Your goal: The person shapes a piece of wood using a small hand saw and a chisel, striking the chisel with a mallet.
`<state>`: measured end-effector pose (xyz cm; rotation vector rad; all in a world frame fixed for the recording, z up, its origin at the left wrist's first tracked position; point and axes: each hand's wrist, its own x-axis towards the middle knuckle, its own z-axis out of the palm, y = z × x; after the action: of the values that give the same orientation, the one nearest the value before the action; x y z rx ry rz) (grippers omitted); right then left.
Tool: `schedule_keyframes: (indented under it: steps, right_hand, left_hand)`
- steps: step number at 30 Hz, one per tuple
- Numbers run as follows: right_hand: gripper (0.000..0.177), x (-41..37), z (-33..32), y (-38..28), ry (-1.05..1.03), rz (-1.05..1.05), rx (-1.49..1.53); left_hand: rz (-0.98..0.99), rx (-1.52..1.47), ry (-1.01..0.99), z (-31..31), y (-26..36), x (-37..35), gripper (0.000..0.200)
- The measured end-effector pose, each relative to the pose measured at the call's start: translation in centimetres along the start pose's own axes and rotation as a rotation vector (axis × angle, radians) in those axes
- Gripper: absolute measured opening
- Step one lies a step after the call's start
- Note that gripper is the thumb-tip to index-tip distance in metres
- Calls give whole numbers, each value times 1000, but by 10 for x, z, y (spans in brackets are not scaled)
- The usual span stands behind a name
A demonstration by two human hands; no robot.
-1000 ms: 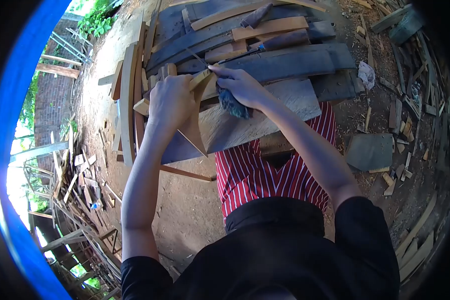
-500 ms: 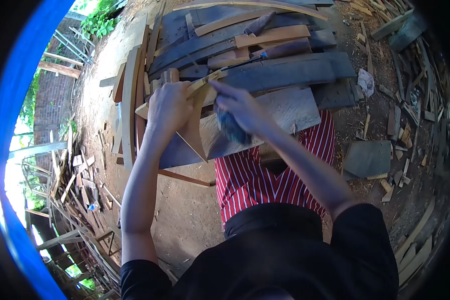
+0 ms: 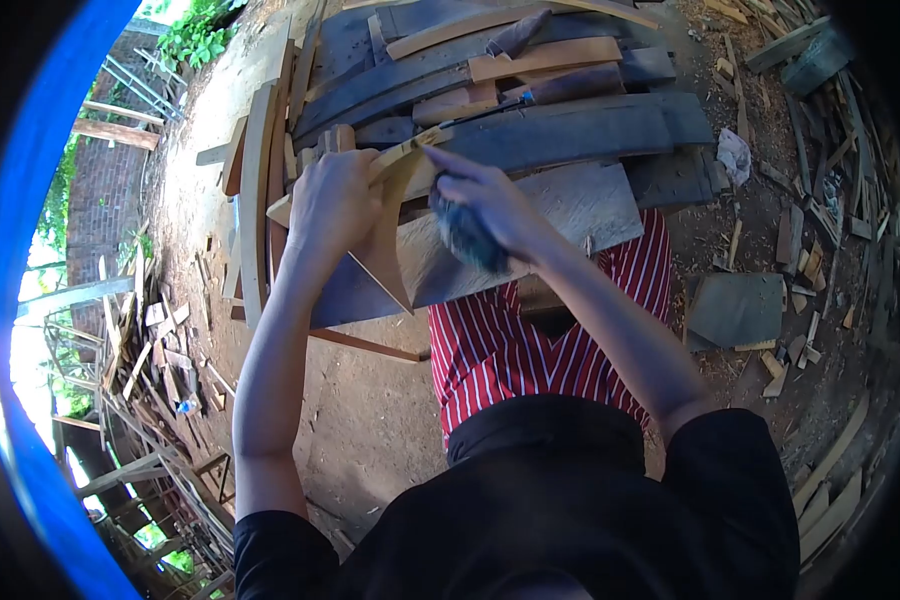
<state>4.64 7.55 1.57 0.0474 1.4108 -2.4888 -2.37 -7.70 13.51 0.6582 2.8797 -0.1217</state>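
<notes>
Below the near edge of the bench [image 3: 670, 178], we see the black shirt [image 3: 570, 500] and the red striped shorts [image 3: 490, 350] of the person. Along this edge lies a pale board [image 3: 580, 205], rough on its upper face. Over the left part of it we find the curved wooden piece [image 3: 394, 245], tilted, and its lower tip reaches to the near edge. The left hand [image 3: 335, 200] has its fingers folded around this piece, at its left side. The right hand [image 3: 495, 210] is closed about a dark greenish thing [image 3: 465, 235], which is too blurred for us to name; the forefinger of this hand is stretched out toward the upper end of the piece, and we cannot tell if it touches. Just beyond, toward the middle of the bench, lie a long dark plank [image 3: 570, 130] and, behind it, a brown-handled tool [image 3: 575, 83] with a blue ring. Along the left edge we notice long boards [image 3: 258, 190], set close together. Near the far edge lie several curved wooden strips [image 3: 470, 32]. On the ground past the right edge, there are a white crumpled thing [image 3: 734, 157], a grey board [image 3: 738, 310] and many wood scraps [image 3: 805, 345]. Farthest from us, at left, are green leaves [image 3: 195, 40] and a brick wall [image 3: 110, 210].
</notes>
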Motion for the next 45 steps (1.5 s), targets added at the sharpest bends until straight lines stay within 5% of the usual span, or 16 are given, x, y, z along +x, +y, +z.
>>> schedule_keyframes:
  steps: [4,10,12,18,21,26,28,30,32,36,39,42,44,45]
  right_hand:
    - [56,25,-2,-7,83,91,123]
    - [58,2,6,-5,72,-126,-208]
    - [59,28,-10,3,42,71,172]
    - [60,0,13,8,101,-65,-155]
    - [59,14,-6,16,42,1,187]
    - [58,13,19,5,169,134,231]
    - [57,4,30,7,133,-149,-73]
    - [57,11,12,8,107,-216,-311]
    - [59,29,-7,20,83,54,281]
    - [56,5,0,7,186,117,111]
    - [55,-16,-13,22,96,63,14]
    - [54,-23,-8,31,91,-39,-114]
    - [54,-24,0,37,176,-108,-522]
    - [54,-37,12,13,68,76,-650]
  left_hand:
    - [35,87,63,-2,1,1,35]
    - [5,-3,15,-3,0,-1,37]
    - [15,12,18,-1,0,-3,37]
    - [-28,13,-2,-4,2,0,39]
    - [-22,24,-4,-2,3,-1,40]
    - [-12,30,5,-1,-1,-1,39]
    - [-19,18,5,1,-5,2,39]
    - [-16,-19,-21,3,-9,1,39]
    - [-4,-40,-14,1,-15,2,40]
    - [121,22,-11,-22,-30,6,33]
    - [395,145,-172,-33,-45,14,39]
    - [373,195,-71,-21,-48,-3,38]
    - [342,311,-63,-10,-34,-24,34]
    - [280,315,-65,-1,-31,-34,33]
